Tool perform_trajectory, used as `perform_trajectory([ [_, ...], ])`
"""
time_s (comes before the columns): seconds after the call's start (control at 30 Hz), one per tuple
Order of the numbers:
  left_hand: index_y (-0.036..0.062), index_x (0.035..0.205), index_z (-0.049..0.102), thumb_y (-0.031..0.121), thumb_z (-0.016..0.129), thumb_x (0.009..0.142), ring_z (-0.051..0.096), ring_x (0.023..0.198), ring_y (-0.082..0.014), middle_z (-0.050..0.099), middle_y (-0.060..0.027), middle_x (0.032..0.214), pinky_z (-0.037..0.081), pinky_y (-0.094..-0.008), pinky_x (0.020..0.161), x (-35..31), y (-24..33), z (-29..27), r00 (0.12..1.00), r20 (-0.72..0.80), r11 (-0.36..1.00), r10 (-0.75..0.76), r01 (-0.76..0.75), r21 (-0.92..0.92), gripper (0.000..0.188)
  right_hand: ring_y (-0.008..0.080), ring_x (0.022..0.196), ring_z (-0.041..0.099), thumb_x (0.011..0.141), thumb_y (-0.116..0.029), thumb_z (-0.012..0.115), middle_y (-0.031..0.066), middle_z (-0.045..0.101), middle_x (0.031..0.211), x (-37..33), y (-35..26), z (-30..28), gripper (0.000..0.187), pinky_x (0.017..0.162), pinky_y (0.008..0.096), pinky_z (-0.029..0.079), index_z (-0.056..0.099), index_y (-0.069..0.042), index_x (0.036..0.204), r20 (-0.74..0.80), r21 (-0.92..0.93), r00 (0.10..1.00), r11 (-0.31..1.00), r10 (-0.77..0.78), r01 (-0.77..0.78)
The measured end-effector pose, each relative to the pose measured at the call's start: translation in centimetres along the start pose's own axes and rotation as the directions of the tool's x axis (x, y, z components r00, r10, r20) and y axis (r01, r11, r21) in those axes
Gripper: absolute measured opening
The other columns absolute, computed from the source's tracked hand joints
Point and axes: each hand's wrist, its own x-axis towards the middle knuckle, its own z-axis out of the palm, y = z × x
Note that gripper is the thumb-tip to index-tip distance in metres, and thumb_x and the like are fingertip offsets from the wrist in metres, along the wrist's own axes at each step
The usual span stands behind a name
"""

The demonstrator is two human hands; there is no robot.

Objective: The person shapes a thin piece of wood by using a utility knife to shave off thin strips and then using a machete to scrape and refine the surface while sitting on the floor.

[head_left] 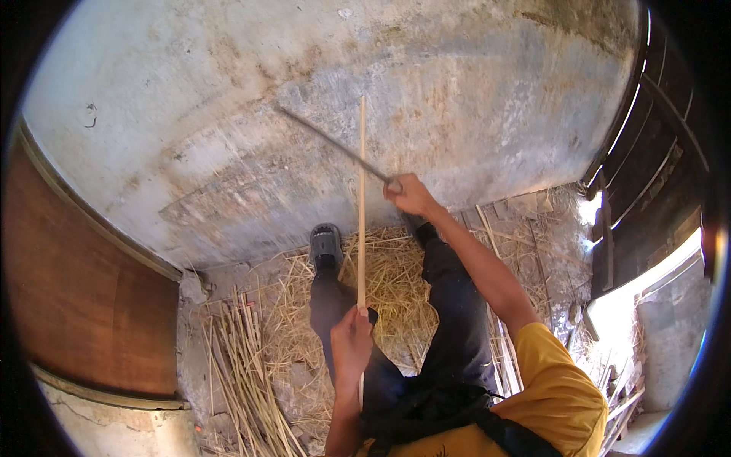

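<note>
My left hand is closed around the lower part of a long, pale bamboo strip, which stands nearly upright in view with its far end against the wall. My right hand grips the near end of a long, dark knife. The narrow blade slants up and to the left, slightly blurred, and crosses the strip in view. Whether blade and strip touch, I cannot tell. The knife's handle is mostly hidden in my fist.
Straw-like shavings cover the floor between my legs. A bundle of bamboo strips lies at the left, with more strips on the right. A stained wall rises ahead; a brown wooden panel stands far left.
</note>
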Motion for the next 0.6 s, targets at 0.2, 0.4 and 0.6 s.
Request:
perform_trajectory([
  [0.2, 0.0007, 0.123, 0.069, 0.021, 0.062, 0.107, 0.046, 0.05, -0.0012, 0.056, 0.0055, 0.069, 0.034, -0.0218, 0.045, -0.6, -1.1, -1.2, 0.986, -0.091, 0.981, 0.138, -0.124, 0.147, 0.027, 0.0185, 0.072, 0.067, 0.096, -0.022, 0.071, 0.0135, 0.072, 0.08, -8.3, -4.5, 1.8, 0.025, 0.065, 0.0361, 0.052, 0.076, -0.003, 0.111, 0.168, 0.302, 0.974, 0.948, -0.154, 0.098],
  [0.4, -0.0001, 0.115, 0.068, 0.013, 0.072, 0.099, 0.055, 0.061, -0.0029, 0.063, 0.0018, 0.073, 0.041, -0.0219, 0.053, -4.8, 0.2, -2.6, 0.964, -0.075, 0.916, 0.256, -0.216, 0.339, 0.02, 0.0075, 0.054, 0.052, 0.101, -0.021, 0.07, 0.0027, 0.071, 0.077, -13.3, -13.4, -2.2, 0.024, 0.05, 0.0281, 0.039, 0.076, -0.004, 0.117, 0.282, 0.625, 0.948, 0.721, 0.149, -0.299],
  [0.6, 0.0016, 0.113, 0.069, 0.011, 0.076, 0.095, 0.053, 0.061, -0.0027, 0.066, -0.0009, 0.071, 0.04, -0.0225, 0.053, -7.8, 2.2, -2.3, 0.976, -0.029, 0.942, 0.215, -0.2, 0.271, 0.021, 0.0056, 0.042, 0.032, 0.098, -0.019, 0.075, -0.0048, 0.043, 0.054, -17.7, -16.1, -4.0, 0.031, 0.043, 0.0274, 0.023, 0.07, 0.005, 0.117, 0.16, 0.877, 0.962, 0.415, 0.223, -0.242],
])
